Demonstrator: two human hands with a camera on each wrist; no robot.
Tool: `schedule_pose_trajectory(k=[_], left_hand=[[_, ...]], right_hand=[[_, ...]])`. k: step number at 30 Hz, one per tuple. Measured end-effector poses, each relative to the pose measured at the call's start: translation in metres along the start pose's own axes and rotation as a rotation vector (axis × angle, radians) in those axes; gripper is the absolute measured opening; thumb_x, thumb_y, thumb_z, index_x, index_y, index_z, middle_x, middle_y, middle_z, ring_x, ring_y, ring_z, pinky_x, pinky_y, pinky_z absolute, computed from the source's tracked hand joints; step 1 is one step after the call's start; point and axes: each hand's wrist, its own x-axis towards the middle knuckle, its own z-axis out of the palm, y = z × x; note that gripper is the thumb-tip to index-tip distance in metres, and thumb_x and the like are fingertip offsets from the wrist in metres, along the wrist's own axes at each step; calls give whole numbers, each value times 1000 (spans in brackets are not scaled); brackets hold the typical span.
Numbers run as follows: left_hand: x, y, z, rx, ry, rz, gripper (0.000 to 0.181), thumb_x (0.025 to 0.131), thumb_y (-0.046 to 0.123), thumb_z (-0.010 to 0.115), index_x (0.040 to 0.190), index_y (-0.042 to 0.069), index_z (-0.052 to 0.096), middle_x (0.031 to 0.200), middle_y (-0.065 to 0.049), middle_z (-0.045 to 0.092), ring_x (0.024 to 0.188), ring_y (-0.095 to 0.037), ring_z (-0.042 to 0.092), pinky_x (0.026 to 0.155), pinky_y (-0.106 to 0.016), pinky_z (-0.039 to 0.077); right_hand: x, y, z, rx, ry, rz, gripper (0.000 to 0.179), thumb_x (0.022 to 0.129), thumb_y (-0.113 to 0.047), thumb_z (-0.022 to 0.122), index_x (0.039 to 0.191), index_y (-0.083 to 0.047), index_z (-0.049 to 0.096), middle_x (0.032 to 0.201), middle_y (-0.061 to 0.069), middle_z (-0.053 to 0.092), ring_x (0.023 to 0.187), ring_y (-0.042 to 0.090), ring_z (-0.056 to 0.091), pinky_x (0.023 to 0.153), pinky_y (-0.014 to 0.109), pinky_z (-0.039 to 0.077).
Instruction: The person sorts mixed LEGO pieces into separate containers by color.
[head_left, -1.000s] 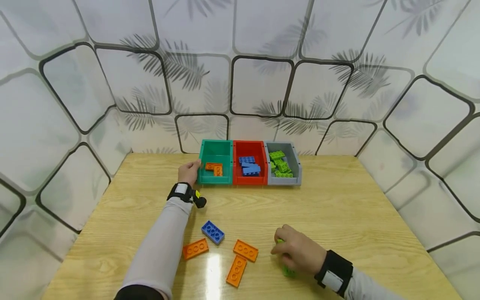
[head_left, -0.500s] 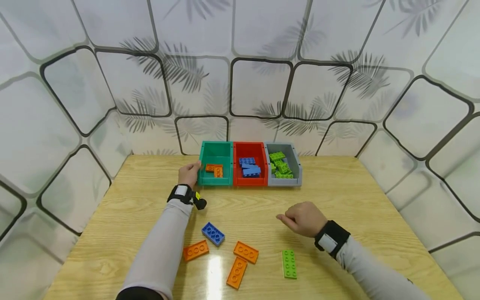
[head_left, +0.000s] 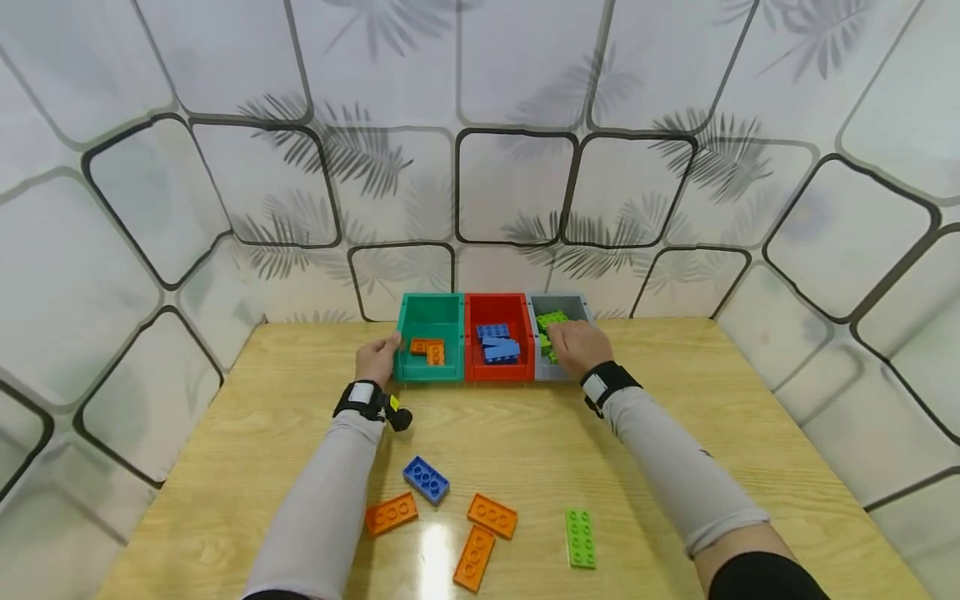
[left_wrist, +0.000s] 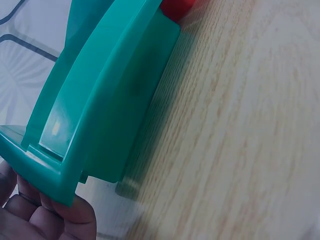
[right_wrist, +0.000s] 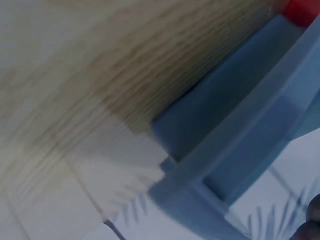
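My left hand (head_left: 375,360) grips the left rim of the green bin (head_left: 431,312). In the left wrist view, its fingers (left_wrist: 75,210) curl at a corner of that bin. My right hand (head_left: 579,346) is over the front of the grey bin (head_left: 558,302), above several lime-green bricks (head_left: 552,318). Its fingertips are hidden there, so whether a brick is between them does not show. At the edge of the right wrist view, only dark fingertips (right_wrist: 311,225) appear beside the grey wall.
A red bin (head_left: 497,308) with several blue bricks (head_left: 495,343) stands between the others. Orange bricks (head_left: 427,346) lie in the green bin. On the table are a blue brick (head_left: 426,480), a lime-green brick (head_left: 580,538) and several orange bricks (head_left: 492,516).
My right hand has left the table, where its fingers were on a lime-green brick, and moved forward to the grey bin. That brick is gone from the table. My left hand has stayed on the green bin.
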Motion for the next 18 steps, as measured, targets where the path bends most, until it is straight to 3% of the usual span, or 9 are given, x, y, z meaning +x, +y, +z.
schedule_pose_trajectory(k=[3,7,10,13,16,18], left_hand=[[1,-5,2,-4,-2,1,58,110,40,50,148,-4,54,154,-25,48,138,-39,49,113,-50,41],[1,-7,3,-2,-3,3,58,110,40,50,147,-5,54,153,-25,48,138,-40,49,113,-51,41],[2,-7,4,9,-2,-1,59,110,40,50,148,-4,53,154,-25,48,139,-40,48,114,-51,41],[2,-6,3,19,-2,-4,59,110,41,50,149,-3,52,155,-24,47,140,-39,47,115,-50,40],[2,-4,2,23,-1,-7,59,110,41,50,149,-3,52,155,-24,47,141,-39,47,115,-50,40],[3,-1,0,22,6,-6,59,110,41,50,149,-3,52,155,-25,47,141,-39,47,115,-50,40]], right_hand=[[10,1,9,37,-42,31,49,112,-29,35,87,-4,69,86,16,60,89,37,55,87,48,43],[14,5,20,65,-105,34,59,113,-46,31,136,-2,62,123,25,57,116,44,49,106,57,36],[13,10,26,85,-138,45,79,108,-64,26,151,-2,49,135,29,51,128,47,44,114,59,30],[10,15,30,72,-171,68,101,98,-80,20,162,-3,31,155,29,38,147,48,29,124,59,16],[8,17,32,54,-206,75,116,89,-91,23,166,-4,16,170,23,18,157,44,8,126,57,2],[9,16,31,58,-213,57,124,84,-95,31,166,-3,14,172,20,10,158,42,2,126,57,-1]])
